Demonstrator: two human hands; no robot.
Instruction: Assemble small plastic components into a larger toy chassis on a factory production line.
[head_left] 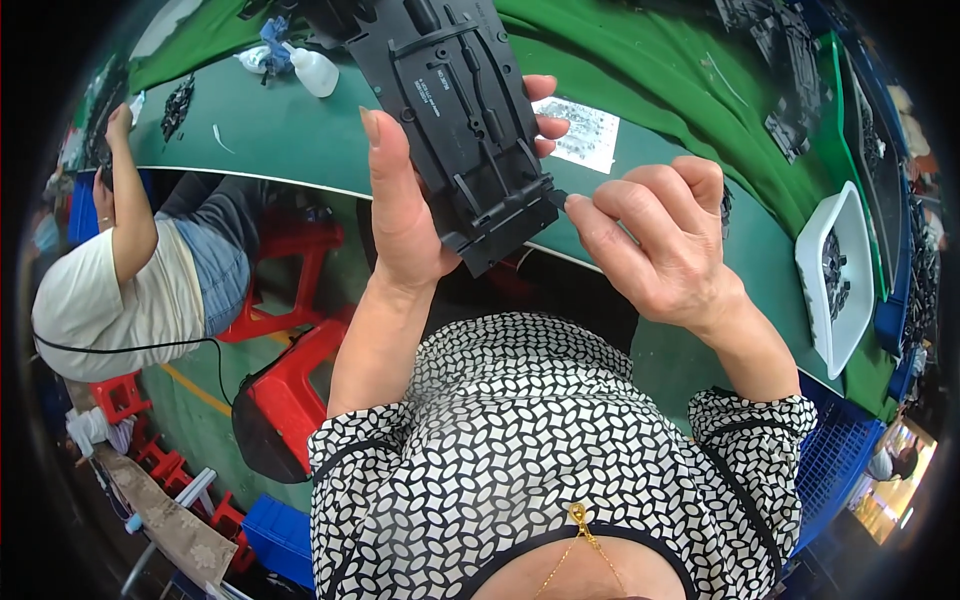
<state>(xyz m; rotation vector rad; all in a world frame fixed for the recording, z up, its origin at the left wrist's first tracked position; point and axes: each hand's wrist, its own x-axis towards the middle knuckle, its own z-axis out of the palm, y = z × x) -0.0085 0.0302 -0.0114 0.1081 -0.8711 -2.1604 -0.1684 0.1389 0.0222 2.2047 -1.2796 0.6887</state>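
Over the green worktop (290,142), a ribbed black panel (455,125) at twelve o'clock could slip if the left hand (402,218) loosens its grip. The right hand (655,238), two o'clock, seems to pinch a black tab (559,200); crooked pushing could snap it.

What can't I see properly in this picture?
In the head view:
- Black plastic part: far end cut off by the top edge.
- Left hand: fingers partly hidden behind that part.
- Right hand: its fingertips hide whatever they pinch.
- Dark pieces in the white tray: too small to tell apart.
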